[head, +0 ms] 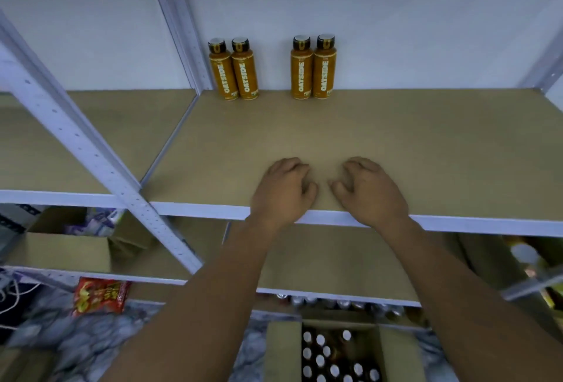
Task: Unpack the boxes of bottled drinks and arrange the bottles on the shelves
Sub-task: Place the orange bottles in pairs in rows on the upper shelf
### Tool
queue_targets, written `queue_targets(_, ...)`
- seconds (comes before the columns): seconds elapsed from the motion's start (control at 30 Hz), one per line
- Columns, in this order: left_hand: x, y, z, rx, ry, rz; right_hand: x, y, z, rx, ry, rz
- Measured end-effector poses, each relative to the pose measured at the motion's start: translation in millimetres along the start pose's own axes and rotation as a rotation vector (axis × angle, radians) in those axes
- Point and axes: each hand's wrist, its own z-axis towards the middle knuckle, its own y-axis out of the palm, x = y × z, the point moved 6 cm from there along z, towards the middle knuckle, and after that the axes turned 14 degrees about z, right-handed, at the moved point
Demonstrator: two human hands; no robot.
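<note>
While four orange bottles stand upright, caps up, against the back wall in the upper centre, they form a left pair and a right pair, each pair touching, with a gap between. The shelf board runs wide from them to its front edge, where the left hand and right hand, fingers loosely curled, hold nothing. One open box of bottles sits at lower centre.

Dim, even bluish light; wide-angle bending at edges (lower corners blurred), centre fairly sharp.
</note>
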Motion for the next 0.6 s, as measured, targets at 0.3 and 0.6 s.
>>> queue_targets(0.3, 23, 7, -96, 0.084, 0.085, 0.053, -26, 10, -111, 0.246, -0.131, -0.032)
queue_targets(0.6, 46, 85, -186, -0.013, -0.025, -0.276, 47, 50, -211, 0.096, 0.104, 0.118)
